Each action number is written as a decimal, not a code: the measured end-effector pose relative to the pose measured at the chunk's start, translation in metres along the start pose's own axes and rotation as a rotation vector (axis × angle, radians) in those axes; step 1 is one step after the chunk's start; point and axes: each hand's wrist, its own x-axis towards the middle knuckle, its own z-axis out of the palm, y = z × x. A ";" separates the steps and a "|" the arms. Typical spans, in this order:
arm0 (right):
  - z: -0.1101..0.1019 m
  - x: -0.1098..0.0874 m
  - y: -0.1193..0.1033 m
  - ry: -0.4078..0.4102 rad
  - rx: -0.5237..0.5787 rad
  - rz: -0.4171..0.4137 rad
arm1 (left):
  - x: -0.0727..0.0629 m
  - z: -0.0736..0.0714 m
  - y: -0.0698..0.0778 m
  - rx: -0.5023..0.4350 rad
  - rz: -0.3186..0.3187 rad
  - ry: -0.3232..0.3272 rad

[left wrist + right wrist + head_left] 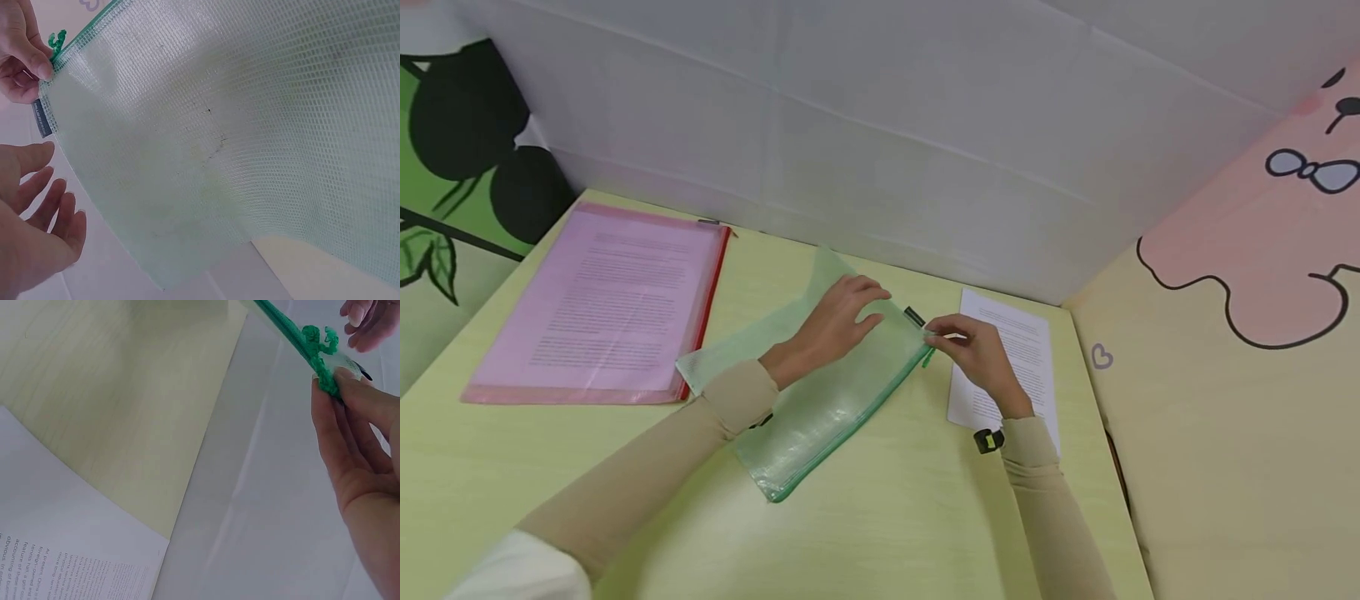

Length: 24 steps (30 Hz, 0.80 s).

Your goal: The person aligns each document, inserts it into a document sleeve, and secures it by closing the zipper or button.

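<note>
A translucent green mesh zipper pouch point(820, 383) is held up at a slant over the table. Its zipper edge faces down and right, with a dark label point(914, 317) near the upper corner. Thumb and fingers of my right hand point(973, 350) pinch that corner, beside the frayed green cord point(322, 347) at the zipper's end. My left hand point(835, 321) is over the upper part of the pouch in the head view. In the left wrist view its fingers point(53, 206) are spread and loosely bent, just off the label side, with nothing between them.
On the left of the table point(850, 550) lies a pink zipper pouch point(610, 308) with a red zipper and printed paper inside. White printed sheets point(1030, 367) lie to the right, partly behind my right wrist. A pale wall point(850, 142) rises along the back edge.
</note>
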 end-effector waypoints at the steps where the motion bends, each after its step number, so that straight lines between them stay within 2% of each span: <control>1: 0.000 0.000 -0.001 0.001 0.002 -0.010 | 0.002 0.000 0.000 0.004 0.016 -0.006; 7: 0.001 -0.002 -0.007 0.004 0.039 -0.072 | 0.014 0.002 0.000 0.076 0.094 -0.048; 12: 0.005 -0.003 -0.009 0.025 0.074 -0.075 | 0.020 0.004 -0.001 0.131 0.125 -0.042; 18: 0.012 -0.007 -0.007 0.060 0.125 0.007 | 0.023 0.002 0.000 0.096 0.112 -0.042; 24: 0.022 -0.014 -0.005 0.032 0.173 0.121 | 0.024 0.001 0.004 0.083 0.115 -0.025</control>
